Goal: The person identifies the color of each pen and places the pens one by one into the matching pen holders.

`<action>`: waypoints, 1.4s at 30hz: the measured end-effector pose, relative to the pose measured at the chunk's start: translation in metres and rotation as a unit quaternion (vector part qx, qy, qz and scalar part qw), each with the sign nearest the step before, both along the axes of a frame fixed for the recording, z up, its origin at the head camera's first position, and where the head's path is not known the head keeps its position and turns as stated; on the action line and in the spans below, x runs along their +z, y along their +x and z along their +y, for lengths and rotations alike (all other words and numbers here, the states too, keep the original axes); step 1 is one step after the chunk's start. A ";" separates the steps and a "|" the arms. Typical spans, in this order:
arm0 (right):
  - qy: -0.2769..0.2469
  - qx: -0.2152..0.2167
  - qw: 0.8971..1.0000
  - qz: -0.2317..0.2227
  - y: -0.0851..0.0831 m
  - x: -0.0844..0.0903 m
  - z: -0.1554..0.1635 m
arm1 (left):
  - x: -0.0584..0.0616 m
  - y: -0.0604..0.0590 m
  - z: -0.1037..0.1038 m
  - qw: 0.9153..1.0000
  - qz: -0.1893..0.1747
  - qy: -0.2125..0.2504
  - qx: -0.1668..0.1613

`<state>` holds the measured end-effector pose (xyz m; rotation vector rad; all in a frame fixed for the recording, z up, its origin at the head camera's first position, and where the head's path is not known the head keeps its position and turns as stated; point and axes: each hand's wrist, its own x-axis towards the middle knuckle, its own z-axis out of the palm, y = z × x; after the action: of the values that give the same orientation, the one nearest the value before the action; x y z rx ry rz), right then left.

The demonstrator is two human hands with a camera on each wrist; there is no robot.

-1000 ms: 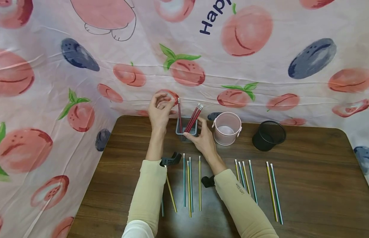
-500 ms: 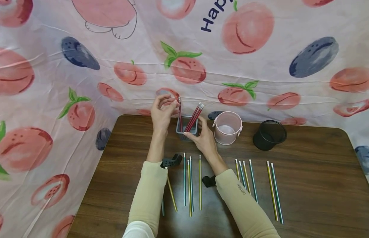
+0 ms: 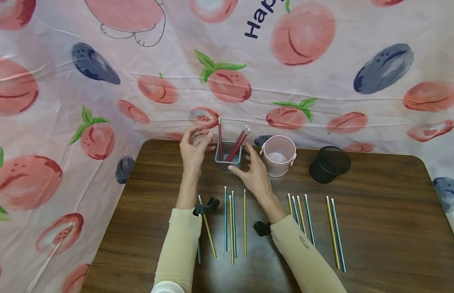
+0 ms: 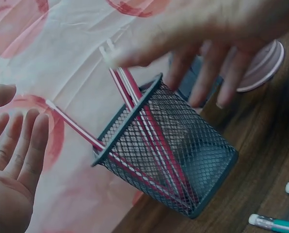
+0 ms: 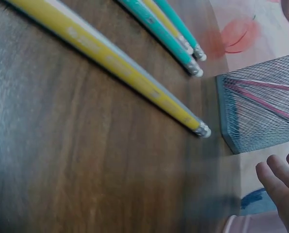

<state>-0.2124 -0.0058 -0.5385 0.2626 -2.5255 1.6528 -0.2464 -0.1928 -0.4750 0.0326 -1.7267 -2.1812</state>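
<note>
A grey square mesh holder [image 3: 228, 161] [image 4: 183, 160] [image 5: 261, 111] stands at the table's far edge with several red pencils [image 3: 237, 142] [image 4: 135, 97] leaning in it. My left hand [image 3: 193, 148] [image 4: 13, 160] is just left of the holder, palm open and fingers relaxed, holding nothing. My right hand [image 3: 248, 169] [image 4: 207, 43] [image 5: 280, 184] hovers at the holder's front right corner with fingers spread, the thumb close to its base. Whether the thumb touches it is unclear.
A pink cup [image 3: 279, 156] and a black round mesh cup [image 3: 329, 165] stand right of the holder. Teal and yellow pencils [image 3: 234, 219] [image 5: 115, 63] lie in groups on the brown table [image 3: 388, 228]. A fruit-printed cloth [image 3: 322, 81] hangs behind.
My left hand has let go of the upright red pencil and dropped slightly. My right hand has released the holder's side and drawn back a little, fingers spreading.
</note>
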 end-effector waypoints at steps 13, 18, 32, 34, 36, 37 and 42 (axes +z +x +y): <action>0.025 0.011 0.998 0.055 0.014 0.013 0.009 | -0.010 0.014 -0.010 1.000 -0.014 -0.004 0.007; 0.048 0.008 0.989 0.136 0.020 0.024 0.017 | -0.022 0.027 -0.021 0.999 -0.041 -0.006 0.025; 0.035 -0.076 0.952 0.295 0.013 0.040 0.058 | -0.023 0.065 -0.034 0.994 -0.085 -0.032 0.055; 0.033 -0.087 0.951 0.296 0.011 0.039 0.064 | -0.024 0.068 -0.037 0.994 -0.091 -0.038 0.055; 0.028 -0.095 0.949 0.298 0.011 0.038 0.069 | -0.025 0.073 -0.041 0.993 -0.099 -0.047 0.053; 0.028 -0.097 0.948 0.300 0.009 0.037 0.072 | -0.026 0.075 -0.042 0.992 -0.103 -0.049 0.055; 0.043 -0.097 0.948 0.301 0.002 0.036 0.087 | -0.032 0.086 -0.050 0.990 -0.108 -0.045 0.072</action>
<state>-0.2103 0.0811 -0.5022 0.4338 -2.0787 1.1613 -0.1609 -0.2425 -0.5072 0.3722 -1.8740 -2.0553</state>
